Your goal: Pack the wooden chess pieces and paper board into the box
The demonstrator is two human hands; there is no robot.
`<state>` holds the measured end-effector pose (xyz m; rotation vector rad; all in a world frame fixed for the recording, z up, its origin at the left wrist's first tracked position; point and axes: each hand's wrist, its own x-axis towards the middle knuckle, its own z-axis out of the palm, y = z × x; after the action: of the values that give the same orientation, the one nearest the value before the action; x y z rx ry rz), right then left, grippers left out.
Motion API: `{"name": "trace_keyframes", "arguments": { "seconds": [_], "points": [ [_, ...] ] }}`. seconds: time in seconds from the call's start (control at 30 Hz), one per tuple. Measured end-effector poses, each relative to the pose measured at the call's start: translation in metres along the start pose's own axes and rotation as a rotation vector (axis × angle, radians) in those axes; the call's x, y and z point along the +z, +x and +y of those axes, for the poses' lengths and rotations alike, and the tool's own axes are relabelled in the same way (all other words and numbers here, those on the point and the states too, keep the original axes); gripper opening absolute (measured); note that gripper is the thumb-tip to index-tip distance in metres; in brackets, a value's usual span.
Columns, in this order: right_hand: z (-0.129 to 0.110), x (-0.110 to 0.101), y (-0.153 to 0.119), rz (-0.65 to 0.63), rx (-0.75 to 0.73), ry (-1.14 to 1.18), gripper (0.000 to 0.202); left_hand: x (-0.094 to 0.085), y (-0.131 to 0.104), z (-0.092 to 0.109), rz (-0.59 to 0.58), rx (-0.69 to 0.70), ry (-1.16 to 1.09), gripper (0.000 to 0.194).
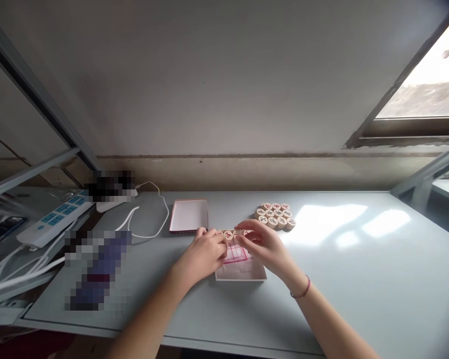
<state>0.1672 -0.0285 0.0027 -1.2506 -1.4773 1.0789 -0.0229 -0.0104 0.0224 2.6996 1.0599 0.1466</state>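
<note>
A shallow white box [240, 273] stands open before me, with a folded sheet with pink grid lines [235, 253] lying in it. Round wooden Chinese chess pieces [228, 235] with red characters form a row along its far side. My right hand [267, 245] reaches over the right side of the box, thumb and fingers pinching a chess piece [238, 232] at that row. At the box's left side, my left hand [208, 249] has its fingers curled down by the row's left end; whatever lies under its fingertips is hidden. Stacked chess pieces [276, 213] sit beyond my right hand.
The box's lid [189, 215] lies inside-up at the back left. White cables [166, 214] and a power strip [56, 219] occupy the table's left side, near a blurred blue object [105, 269]. A wall borders the back; metal frame bars rise at both sides.
</note>
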Motion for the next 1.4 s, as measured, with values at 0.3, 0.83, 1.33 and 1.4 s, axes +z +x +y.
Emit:
{"name": "trace_keyframes", "arguments": {
  "seconds": [0.3, 0.83, 1.33, 1.4],
  "points": [
    [0.008, 0.026, -0.010, -0.138, -0.354, -0.523, 0.017, -0.010, -0.005, -0.036, 0.152, -0.271, -0.249, 0.026],
    [0.016, 0.038, -0.004, -0.167, -0.364, -0.985, 0.017, 0.009, 0.004, -0.036, 0.178, -0.196, -0.298, 0.035],
    [0.008, -0.054, 0.063, 0.259, 0.054, -1.004, 0.026, 0.007, 0.006, -0.035, 0.220, -0.176, -0.311, 0.033],
    [0.012, -0.070, 0.084, 0.188, 0.193, -1.080, 0.030, 0.008, 0.007, -0.035, 0.230, -0.171, -0.312, 0.032]
  ]
}}
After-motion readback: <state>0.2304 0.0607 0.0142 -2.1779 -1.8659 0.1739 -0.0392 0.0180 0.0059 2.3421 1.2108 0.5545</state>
